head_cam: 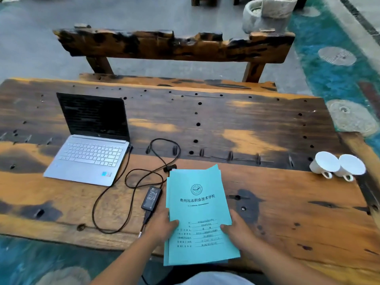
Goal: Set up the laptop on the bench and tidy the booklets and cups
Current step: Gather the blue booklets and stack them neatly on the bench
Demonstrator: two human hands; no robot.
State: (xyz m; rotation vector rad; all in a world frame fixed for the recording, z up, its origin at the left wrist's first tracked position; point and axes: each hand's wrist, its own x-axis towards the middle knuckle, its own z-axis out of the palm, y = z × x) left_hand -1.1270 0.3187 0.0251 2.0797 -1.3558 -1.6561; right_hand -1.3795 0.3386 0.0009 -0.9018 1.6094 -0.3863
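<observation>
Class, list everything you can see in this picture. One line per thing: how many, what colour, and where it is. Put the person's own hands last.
Long wooden plank table: one, orange-brown with dark patches, filling the middle.
Open silver laptop: one, dark screen, on the table's left part.
Black power adapter brick: one, right of the laptop, with a looped black cable.
Turquoise paper booklets: a small stack, exact count unclear, at the near edge.
White ceramic cups: two, tipped on their sides, touching, far right.
Rough wooden bench: one, dark brown, behind the table.
Grey stone pots: apparently two, on the floor beyond.
Left hand, right hand: each with a grip on the booklets.
</observation>
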